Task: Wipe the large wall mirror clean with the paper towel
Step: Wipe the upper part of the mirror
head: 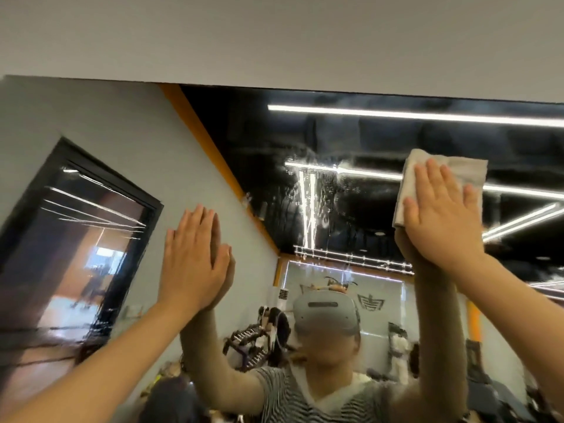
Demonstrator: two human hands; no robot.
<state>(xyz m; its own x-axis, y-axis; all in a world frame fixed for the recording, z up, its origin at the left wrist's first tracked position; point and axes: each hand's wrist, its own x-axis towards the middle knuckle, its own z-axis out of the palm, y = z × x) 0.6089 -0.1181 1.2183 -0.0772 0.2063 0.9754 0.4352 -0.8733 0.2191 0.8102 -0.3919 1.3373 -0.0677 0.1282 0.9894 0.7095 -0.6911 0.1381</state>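
Note:
The large wall mirror [259, 166] fills most of the view, its top edge running just under a plain white wall. Wet streaks and droplets cover the glass near the upper middle. A folded grey-white paper towel [457, 174] lies flat on the glass at the upper right. My right hand [439, 212] presses it against the mirror with straight, spread fingers. My left hand [192, 254] rests flat on the glass at the centre left, fingers straight and together, holding nothing. Both arms are raised high.
The mirror reflects me in a headset and striped shirt, a dark ceiling with light strips, a black-framed doorway [76, 239] at left, and people and equipment in the room behind. The white wall [274, 41] sits above the mirror's top edge.

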